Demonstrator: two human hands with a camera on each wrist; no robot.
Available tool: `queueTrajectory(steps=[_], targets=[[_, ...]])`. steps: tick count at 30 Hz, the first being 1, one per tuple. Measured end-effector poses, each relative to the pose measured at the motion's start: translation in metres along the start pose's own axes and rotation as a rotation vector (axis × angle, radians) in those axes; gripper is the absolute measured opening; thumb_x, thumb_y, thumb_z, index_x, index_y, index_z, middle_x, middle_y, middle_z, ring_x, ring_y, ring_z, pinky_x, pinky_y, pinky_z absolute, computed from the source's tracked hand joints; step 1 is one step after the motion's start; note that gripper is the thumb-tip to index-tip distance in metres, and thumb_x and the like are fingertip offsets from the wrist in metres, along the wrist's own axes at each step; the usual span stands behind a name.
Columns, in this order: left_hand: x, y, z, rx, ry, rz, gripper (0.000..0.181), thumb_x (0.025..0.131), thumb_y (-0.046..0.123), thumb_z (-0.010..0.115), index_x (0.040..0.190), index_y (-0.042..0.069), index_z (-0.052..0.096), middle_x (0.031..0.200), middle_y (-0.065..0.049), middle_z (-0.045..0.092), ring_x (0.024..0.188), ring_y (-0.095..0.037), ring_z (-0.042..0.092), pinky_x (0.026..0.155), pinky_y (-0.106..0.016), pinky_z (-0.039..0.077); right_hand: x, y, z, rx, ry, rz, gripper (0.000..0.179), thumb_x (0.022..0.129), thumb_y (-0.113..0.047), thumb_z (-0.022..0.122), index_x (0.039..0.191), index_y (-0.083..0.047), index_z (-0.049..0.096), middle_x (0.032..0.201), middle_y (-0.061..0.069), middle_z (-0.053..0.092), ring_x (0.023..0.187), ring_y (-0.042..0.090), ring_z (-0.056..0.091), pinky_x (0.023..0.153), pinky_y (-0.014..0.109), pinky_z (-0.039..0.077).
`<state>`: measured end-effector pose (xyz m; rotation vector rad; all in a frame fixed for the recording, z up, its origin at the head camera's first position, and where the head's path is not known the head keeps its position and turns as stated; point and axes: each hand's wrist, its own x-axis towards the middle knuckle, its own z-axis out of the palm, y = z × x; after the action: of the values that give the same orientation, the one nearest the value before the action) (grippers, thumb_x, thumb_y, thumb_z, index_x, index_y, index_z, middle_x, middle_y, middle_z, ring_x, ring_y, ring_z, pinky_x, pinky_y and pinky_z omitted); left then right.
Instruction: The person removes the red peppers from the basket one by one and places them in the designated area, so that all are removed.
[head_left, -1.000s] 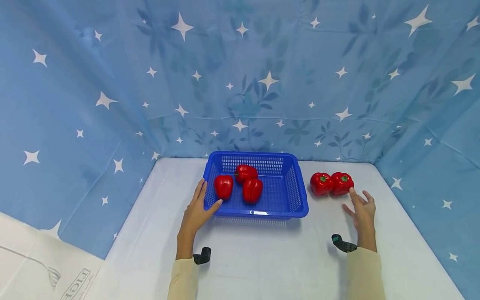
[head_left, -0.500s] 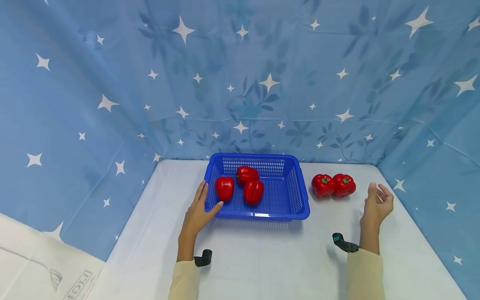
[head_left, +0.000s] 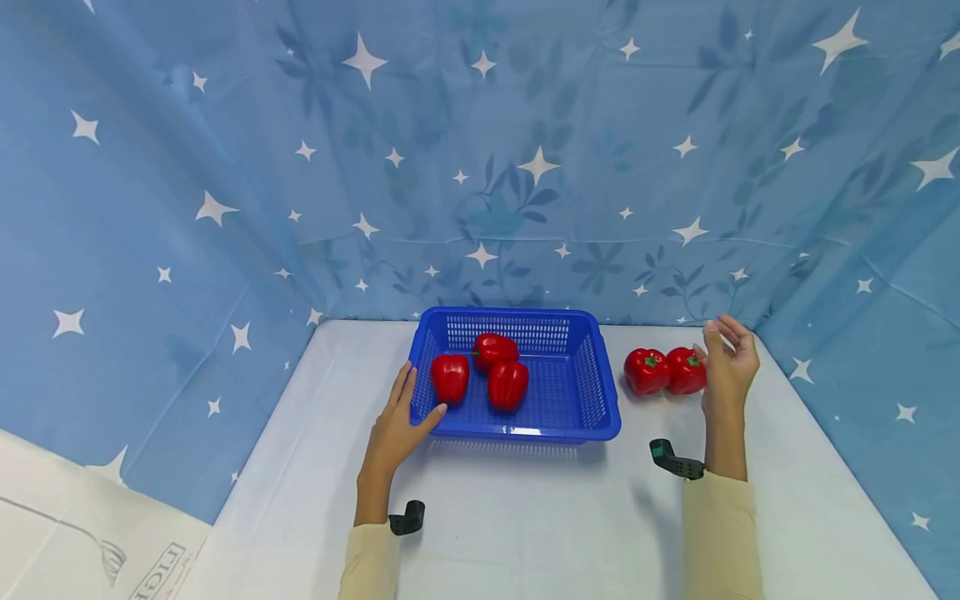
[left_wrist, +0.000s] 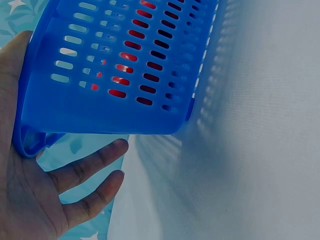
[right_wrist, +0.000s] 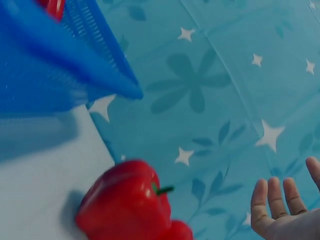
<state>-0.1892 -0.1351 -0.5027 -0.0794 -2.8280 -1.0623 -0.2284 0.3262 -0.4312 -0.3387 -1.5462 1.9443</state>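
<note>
At the near left corner of a blue plastic basket (head_left: pixel 573 432) lies my left hand (head_left: pixel 395 429), thumb along the front rim and fingers stretched up the left side. The left wrist view shows the palm against the basket's corner, with two straight fingers (left_wrist: pixel 95 200) spread outside it. Three red bell peppers sit inside the basket, including a left one (head_left: pixel 450 378), a back one (head_left: pixel 494 351) and a front one (head_left: pixel 507 386). My right hand (head_left: pixel 729 364) is raised, empty and loosely bent, beside two more red bell peppers, a nearer one (head_left: pixel 684 372) and a left one (head_left: pixel 646 372).
The white-covered table (head_left: pixel 517 525) carries the basket and peppers. A blue curtain (head_left: pixel 420 208) with white stars and leaves stands close behind the basket and along both sides. Black wrist cameras, such as the left one (head_left: pixel 407 518), stick out from each forearm.
My right hand swung right, away from the two loose peppers, then moved back left and farther up, now overlapping the right pepper's edge. My left hand, the basket and the peppers stayed in place.
</note>
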Motion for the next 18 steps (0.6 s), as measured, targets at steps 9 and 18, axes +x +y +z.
queueTrajectory(steps=[9,18], targets=[[0.0,0.001,0.0,-0.007,-0.001,-0.01,0.091,0.074,0.074,0.043,0.145,0.028,0.011,0.15,0.016,0.001,0.132,-0.031,0.026,0.091,-0.066,0.028,0.016,-0.002,0.05,0.003,-0.299,0.016,0.049,0.082,-0.022,0.067,0.125,-0.011,0.048,0.124,0.008,0.043,0.111,0.019,0.05,0.081,0.032,0.051],[0.001,-0.001,0.002,0.005,-0.001,-0.005,0.09,0.074,0.074,0.042,0.145,0.03,0.01,0.15,0.017,0.0,0.133,-0.029,0.026,0.092,-0.065,0.028,0.0,-0.01,0.105,-0.259,-0.691,0.265,0.06,0.086,-0.034,0.059,0.135,-0.01,0.034,0.135,0.018,0.031,0.124,0.035,0.036,0.093,0.048,0.04]])
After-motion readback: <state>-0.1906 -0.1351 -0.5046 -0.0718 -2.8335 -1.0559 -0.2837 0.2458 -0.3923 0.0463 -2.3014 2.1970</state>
